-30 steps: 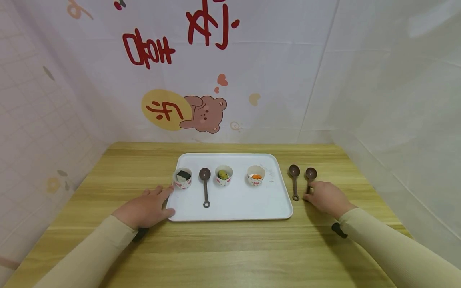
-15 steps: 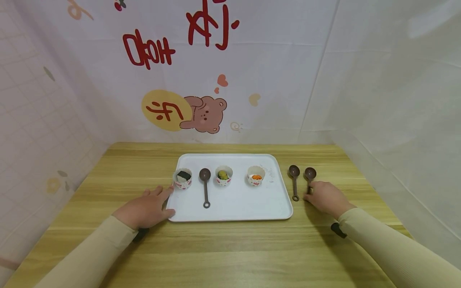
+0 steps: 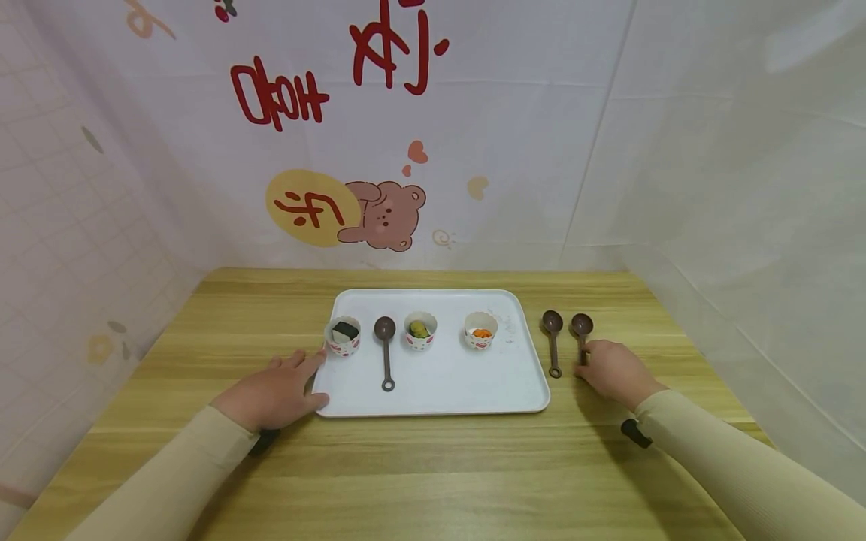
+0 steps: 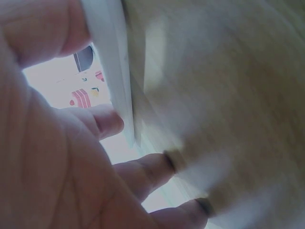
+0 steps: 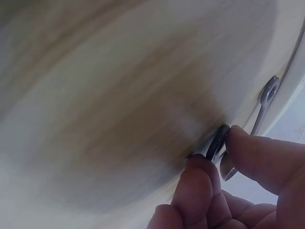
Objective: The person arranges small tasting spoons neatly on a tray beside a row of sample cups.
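My right hand (image 3: 617, 373) pinches the handle end of a brown measuring spoon (image 3: 582, 324) on the table right of the tray. In the right wrist view, thumb and finger meet on the end of that spoon's handle (image 5: 218, 142). A second brown measuring spoon (image 3: 552, 321) lies just left of it, almost parallel. My left hand (image 3: 274, 391) rests at the left rim of the white tray (image 3: 440, 394), fingers spread, thumb on the rim. Close to its index fingertip is a paper cup (image 3: 343, 347) with a black-and-white piece inside.
Also on the tray are a third brown spoon (image 3: 386, 353), a paper cup (image 3: 420, 342) of green food and a paper cup (image 3: 479, 342) of orange food. The wooden table (image 3: 433, 473) meets a printed cloth wall (image 3: 514, 150) behind and at both sides.
The right-hand spoon has shifted slightly left and now lies straighter, closer to parallel with its neighbour. The right fingers moved a little with it. My left hand and the tray stay put.
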Available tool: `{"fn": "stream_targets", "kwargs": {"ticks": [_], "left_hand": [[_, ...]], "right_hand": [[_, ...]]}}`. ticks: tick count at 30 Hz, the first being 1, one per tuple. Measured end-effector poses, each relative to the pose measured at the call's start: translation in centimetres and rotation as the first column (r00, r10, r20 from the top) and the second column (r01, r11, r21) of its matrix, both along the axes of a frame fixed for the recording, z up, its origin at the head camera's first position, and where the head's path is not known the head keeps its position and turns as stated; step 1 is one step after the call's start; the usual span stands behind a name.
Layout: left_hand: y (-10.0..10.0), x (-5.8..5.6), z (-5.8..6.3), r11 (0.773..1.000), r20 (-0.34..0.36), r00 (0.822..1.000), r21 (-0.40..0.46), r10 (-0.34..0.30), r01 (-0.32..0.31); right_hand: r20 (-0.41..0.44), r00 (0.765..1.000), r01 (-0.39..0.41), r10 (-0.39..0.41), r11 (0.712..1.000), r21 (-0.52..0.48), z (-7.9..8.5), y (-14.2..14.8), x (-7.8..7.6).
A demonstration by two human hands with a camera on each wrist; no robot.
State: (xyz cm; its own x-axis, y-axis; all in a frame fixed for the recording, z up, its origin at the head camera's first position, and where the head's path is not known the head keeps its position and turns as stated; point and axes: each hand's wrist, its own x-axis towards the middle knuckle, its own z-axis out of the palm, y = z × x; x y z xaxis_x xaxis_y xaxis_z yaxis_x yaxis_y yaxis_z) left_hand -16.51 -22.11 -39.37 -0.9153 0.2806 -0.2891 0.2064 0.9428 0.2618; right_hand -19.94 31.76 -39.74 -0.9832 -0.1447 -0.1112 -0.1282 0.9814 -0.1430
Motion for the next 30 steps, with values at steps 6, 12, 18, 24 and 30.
{"fn": "stream_targets", "kwargs": {"ticks": [6,12,18,24,30], "left_hand": [[0.00,-0.02,-0.08,1.000,0.000,1.000,-0.001,0.004,-0.004],[-0.03,-0.08,-0.19,1.000,-0.003,1.000,-0.008,0.003,-0.003],[-0.05,-0.11,-0.22,1.000,0.001,1.000,-0.007,0.008,-0.008],[-0.03,-0.03,-0.15,1.000,-0.002,1.000,-0.008,0.010,-0.010],[-0.05,-0.05,-0.23,1.000,-0.005,1.000,-0.003,0.008,-0.008]], "right_hand": [[0.034,0.999,0.042,-0.041,0.999,-0.035,-0.03,0.31,-0.25],[0.067,0.995,0.077,-0.072,0.995,-0.069,0.46,0.31,-0.22],[0.082,0.993,0.093,-0.086,0.992,-0.082,0.49,0.35,-0.29],[0.081,0.993,0.096,-0.090,0.992,-0.080,0.30,0.36,-0.33],[0.077,0.993,0.090,-0.084,0.993,-0.074,0.37,0.31,-0.34]]}}
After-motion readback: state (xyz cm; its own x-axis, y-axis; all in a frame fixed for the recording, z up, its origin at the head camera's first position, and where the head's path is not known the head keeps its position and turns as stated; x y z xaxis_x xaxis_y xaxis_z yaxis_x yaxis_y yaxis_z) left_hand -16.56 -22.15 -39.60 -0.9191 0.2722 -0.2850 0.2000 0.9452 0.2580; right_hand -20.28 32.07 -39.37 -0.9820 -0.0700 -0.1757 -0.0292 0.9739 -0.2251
